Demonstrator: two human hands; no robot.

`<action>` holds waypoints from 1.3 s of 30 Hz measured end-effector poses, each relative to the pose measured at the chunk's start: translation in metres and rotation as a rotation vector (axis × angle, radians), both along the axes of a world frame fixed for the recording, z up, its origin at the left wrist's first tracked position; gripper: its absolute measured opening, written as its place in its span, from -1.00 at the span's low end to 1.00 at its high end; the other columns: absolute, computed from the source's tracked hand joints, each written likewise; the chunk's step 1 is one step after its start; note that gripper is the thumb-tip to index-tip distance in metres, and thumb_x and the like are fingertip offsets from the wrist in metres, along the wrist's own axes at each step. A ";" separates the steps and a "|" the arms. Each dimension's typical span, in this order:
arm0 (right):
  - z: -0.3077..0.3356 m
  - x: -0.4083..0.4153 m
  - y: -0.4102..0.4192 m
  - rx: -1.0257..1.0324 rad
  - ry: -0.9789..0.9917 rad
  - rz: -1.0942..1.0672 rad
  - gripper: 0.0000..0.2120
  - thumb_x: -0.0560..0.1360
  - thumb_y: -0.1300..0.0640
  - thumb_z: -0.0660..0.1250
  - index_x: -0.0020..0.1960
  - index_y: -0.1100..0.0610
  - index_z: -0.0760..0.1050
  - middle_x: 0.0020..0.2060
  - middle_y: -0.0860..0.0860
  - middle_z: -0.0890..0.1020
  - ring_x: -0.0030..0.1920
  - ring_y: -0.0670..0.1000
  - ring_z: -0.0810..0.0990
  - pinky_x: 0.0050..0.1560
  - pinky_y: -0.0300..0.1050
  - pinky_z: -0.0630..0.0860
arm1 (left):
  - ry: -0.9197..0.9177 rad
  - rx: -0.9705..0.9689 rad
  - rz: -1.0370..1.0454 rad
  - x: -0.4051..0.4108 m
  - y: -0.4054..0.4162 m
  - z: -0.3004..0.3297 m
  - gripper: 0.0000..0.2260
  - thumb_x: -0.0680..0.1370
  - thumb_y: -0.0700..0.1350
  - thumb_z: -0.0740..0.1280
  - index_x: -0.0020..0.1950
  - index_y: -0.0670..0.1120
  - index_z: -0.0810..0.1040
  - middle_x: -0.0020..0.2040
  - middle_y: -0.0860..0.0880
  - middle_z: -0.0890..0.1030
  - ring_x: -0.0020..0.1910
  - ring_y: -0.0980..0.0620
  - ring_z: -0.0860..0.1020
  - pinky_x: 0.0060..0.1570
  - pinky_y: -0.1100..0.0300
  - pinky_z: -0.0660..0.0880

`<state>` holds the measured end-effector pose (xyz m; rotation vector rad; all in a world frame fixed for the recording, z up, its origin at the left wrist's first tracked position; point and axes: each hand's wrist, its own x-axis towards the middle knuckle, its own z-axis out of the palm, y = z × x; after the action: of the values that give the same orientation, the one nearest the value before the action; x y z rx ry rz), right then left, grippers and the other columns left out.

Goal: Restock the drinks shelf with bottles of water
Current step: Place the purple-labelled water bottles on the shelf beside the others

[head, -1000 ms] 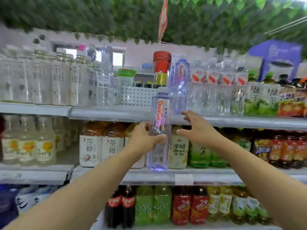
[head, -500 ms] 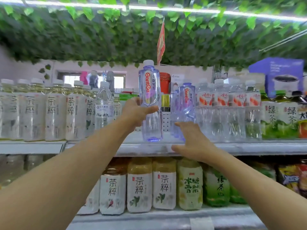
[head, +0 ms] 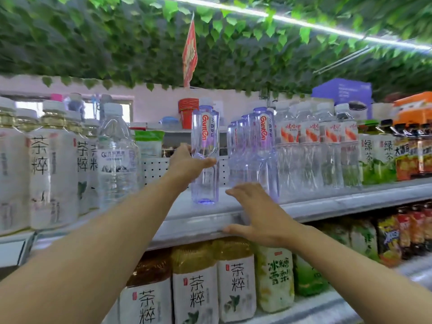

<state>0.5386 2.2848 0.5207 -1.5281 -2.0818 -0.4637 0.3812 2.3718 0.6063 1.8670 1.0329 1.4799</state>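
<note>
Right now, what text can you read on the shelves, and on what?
"Ganten": purple water bottle held by the left hand.
"Ganten": front bottle of the purple row beside it.
"茶粹": white tea bottles, top shelf left.
"冰糖雪梨": yellow-green bottle, lower shelf.
"绿茶": green bottles.
Red-label bottles, red flag: blurred.

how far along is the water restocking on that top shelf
Done: a row of Ganten bottles already stands on the shelf. In hand: the left hand grips another bottle, its base at the shelf; the right hand rests on the edge. Left: releasing it.
</note>
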 end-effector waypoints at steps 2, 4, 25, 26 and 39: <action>-0.006 -0.001 0.006 0.013 -0.046 -0.014 -0.24 0.44 -0.36 0.21 0.50 -0.02 0.12 0.45 -0.02 0.19 0.44 -0.02 0.09 0.46 -0.04 0.12 | -0.002 -0.001 -0.021 0.002 0.009 -0.002 -0.63 0.38 -0.10 0.52 0.04 -0.07 0.40 -0.03 -0.04 0.51 -0.05 -0.04 0.51 -0.20 0.13 0.50; -0.012 -0.002 0.011 0.051 -0.093 -0.014 -0.27 0.45 -0.38 0.15 0.48 -0.01 0.15 0.42 -0.03 0.24 0.41 -0.02 0.14 0.43 -0.07 0.10 | 0.008 0.000 -0.027 0.003 0.016 -0.003 -0.60 0.37 -0.08 0.53 0.07 -0.07 0.41 0.04 -0.08 0.54 0.00 -0.08 0.52 -0.10 0.07 0.50; -0.021 0.024 0.038 0.295 -0.299 0.170 -0.26 0.47 -0.41 -0.03 0.39 0.11 0.25 0.19 0.03 0.50 0.15 0.02 0.43 0.25 -0.03 0.31 | 0.141 -0.143 -0.004 0.009 0.035 -0.001 -0.34 0.37 -0.19 0.52 0.35 -0.03 0.25 0.17 -0.12 0.49 0.04 -0.13 0.52 0.05 -0.13 0.52; -0.021 0.025 0.039 0.305 -0.299 0.178 -0.27 0.47 -0.41 0.00 0.39 0.11 0.25 0.18 0.02 0.50 0.15 0.01 0.43 0.24 -0.02 0.33 | 0.153 -0.145 0.007 0.013 0.040 -0.001 -0.33 0.37 -0.19 0.52 0.37 -0.04 0.23 0.19 -0.12 0.46 0.04 -0.13 0.51 0.06 -0.14 0.52; -0.023 0.027 0.039 0.316 -0.312 0.150 -0.30 0.47 -0.39 0.04 0.37 0.11 0.28 0.21 0.01 0.47 0.17 0.01 0.40 0.26 -0.09 0.25 | 0.362 -0.284 0.069 0.066 0.105 0.021 -0.28 0.43 -0.25 0.47 0.44 -0.19 0.10 0.34 -0.30 0.40 0.23 -0.26 0.48 0.03 0.01 0.52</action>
<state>0.5655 2.3243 0.4981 -1.1658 -2.2017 -0.9739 0.4468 2.4772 0.6272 1.9422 1.4058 0.9827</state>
